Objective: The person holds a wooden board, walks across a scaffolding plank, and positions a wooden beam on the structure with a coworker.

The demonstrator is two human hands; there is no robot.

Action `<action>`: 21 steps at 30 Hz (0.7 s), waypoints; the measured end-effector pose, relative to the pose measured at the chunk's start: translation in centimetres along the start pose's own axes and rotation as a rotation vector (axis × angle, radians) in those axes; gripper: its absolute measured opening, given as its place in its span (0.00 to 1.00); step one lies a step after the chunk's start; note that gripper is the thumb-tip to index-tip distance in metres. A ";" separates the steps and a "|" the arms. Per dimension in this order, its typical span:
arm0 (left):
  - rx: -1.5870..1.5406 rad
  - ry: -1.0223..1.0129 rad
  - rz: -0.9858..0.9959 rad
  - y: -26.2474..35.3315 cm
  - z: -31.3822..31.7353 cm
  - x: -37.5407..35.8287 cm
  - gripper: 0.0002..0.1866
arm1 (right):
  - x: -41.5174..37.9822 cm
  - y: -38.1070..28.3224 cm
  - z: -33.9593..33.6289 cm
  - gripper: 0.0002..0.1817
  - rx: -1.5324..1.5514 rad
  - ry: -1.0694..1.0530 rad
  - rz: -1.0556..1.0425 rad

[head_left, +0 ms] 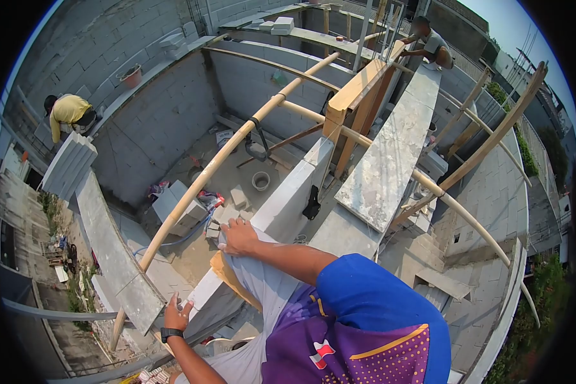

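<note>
Bucket (pixel 260 182), contents unclear, stands on the floor (pixel 233 174) beyond the right hand (pixel 239 237).

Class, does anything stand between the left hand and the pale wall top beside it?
Nothing visible does. The left hand is beside the pale wall top, though contact is unclear; the right hand rests on the knee, out of the way.

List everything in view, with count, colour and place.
Block walls: several, grey, all around
Bamboo poles: several, tan, across the walls
Walkway slab: one, grey, right of centre
Timber form: one, tan, beyond centre
Stacked blocks: several, pale grey, left
Pale bucket: one, floor below
Reddish bucket: one, far-left ledge
Co-workers: two, yellow top left, grey top upper right
Small clutter: uncountable
Left hand: one, black watch, lower left
Right hand: one, centre, on grey-clad knee
</note>
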State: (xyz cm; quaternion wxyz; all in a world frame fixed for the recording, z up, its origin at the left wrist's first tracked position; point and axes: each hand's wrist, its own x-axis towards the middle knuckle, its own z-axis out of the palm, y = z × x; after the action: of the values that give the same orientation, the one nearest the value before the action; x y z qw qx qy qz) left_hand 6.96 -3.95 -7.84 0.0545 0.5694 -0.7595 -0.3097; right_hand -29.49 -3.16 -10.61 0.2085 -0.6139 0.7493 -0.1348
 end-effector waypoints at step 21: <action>0.009 -0.015 -0.009 0.4 0.2 -0.3 0.41 | -0.1 0.1 -0.2 0.38 0.016 0.000 -0.010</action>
State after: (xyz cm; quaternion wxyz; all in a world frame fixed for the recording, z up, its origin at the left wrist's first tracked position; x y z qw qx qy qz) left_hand 6.62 -3.54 -7.67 0.0448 0.5705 -0.7589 -0.3110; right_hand -29.61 -3.03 -10.49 0.2128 -0.6160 0.7450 -0.1421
